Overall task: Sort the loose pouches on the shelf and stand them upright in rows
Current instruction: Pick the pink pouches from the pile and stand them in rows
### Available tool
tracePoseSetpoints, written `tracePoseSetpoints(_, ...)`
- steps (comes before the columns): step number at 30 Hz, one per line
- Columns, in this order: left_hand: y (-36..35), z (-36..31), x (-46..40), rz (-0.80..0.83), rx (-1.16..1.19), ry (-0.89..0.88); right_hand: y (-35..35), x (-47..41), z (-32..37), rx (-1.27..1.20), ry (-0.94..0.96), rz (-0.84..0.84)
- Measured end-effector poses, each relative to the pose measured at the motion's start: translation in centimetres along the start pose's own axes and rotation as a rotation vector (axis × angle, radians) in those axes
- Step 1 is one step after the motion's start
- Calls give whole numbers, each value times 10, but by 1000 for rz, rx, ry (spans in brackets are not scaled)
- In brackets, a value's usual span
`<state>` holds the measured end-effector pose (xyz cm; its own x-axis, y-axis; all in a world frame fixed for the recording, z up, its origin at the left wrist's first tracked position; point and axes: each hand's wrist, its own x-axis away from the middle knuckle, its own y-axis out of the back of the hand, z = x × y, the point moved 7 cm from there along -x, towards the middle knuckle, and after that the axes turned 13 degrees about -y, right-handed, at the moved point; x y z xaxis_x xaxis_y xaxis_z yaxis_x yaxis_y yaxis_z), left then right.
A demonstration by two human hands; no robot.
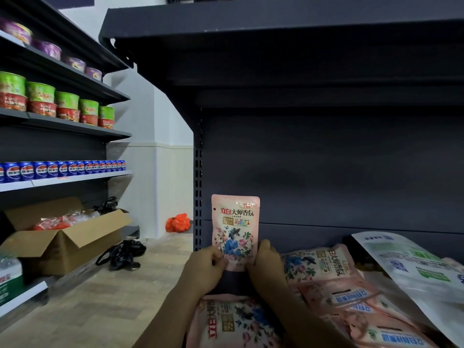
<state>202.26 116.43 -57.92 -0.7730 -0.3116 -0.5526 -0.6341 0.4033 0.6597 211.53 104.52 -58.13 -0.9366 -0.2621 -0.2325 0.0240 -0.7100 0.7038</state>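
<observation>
Hands, left hand (204, 268) and right hand (267, 264), are clamping the pink pouch's (235, 227) bottom corners, standing it upright near the shelf's (326, 237) left edge to begin a row.

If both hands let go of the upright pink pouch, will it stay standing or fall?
The pink pouch probably tips easily: it is tall, thin and held at its base by the left hand and right hand. It looks soft, like the pouches lying flat beside it.
</observation>
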Motion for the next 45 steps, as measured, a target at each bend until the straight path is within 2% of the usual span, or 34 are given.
tracePoseSetpoints(4, -7, -18, 13, 421, -78, -11, 20, 0, 3, -61, -45, 4)
tracePoseSetpoints(10, 4, -48, 38, 826, -92, 87, 54, 8, 4, -112, -5, 22)
tracePoseSetpoints(13, 5, -48, 46, 933, -216, 85, 64, 26, 6, -178, 68, 80)
tracePoseSetpoints(15, 10, -50, 41, 880, -218, 24, 71, 41, 9, -274, 124, 118)
tracePoseSetpoints(18, 27, -59, 29, 697, -118, -83, 87, 61, 10, -473, 168, 123)
tracePoseSetpoints(21, 54, -71, 20, 500, -107, -151, 104, 74, 12, -494, 271, 68)
tracePoseSetpoints(24, 75, -100, 16, 424, -356, -332, 97, 80, 23, -293, 376, 239)
tracePoseSetpoints(27, 79, -132, 15, 400, -578, -507, 91, 86, 38, -56, 434, 317)
tracePoseSetpoints(29, 79, -150, 17, 364, -665, -609, 86, 88, 46, -36, 432, 417)
tracePoseSetpoints(31, 79, -161, 19, 294, -756, -694, 83, 81, 44, -82, 368, 445)
tracePoseSetpoints(33, 82, -167, 20, 135, -826, -740, 82, 71, 36, -156, 291, 431)
tracePoseSetpoints(34, 86, -168, 21, 37, -815, -724, 81, 68, 32, -227, 256, 437)
tracePoseSetpoints(36, 95, -161, 21, -132, -704, -565, 79, 63, 23, -448, 181, 456)
tracePoseSetpoints(39, 103, -135, 30, -275, -285, -245, 76, 61, 11, -786, 47, 483)
tracePoseSetpoints(40, 100, -124, 35, -285, -109, -156, 74, 59, 8, -860, 8, 492)
tracePoseSetpoints(42, 85, -106, 44, -200, 144, -7, 70, 56, 6, -975, -45, 516)
tracePoseSetpoints(45, 58, -89, 51, -53, 282, 35, 65, 56, 9, -1016, -50, 560)
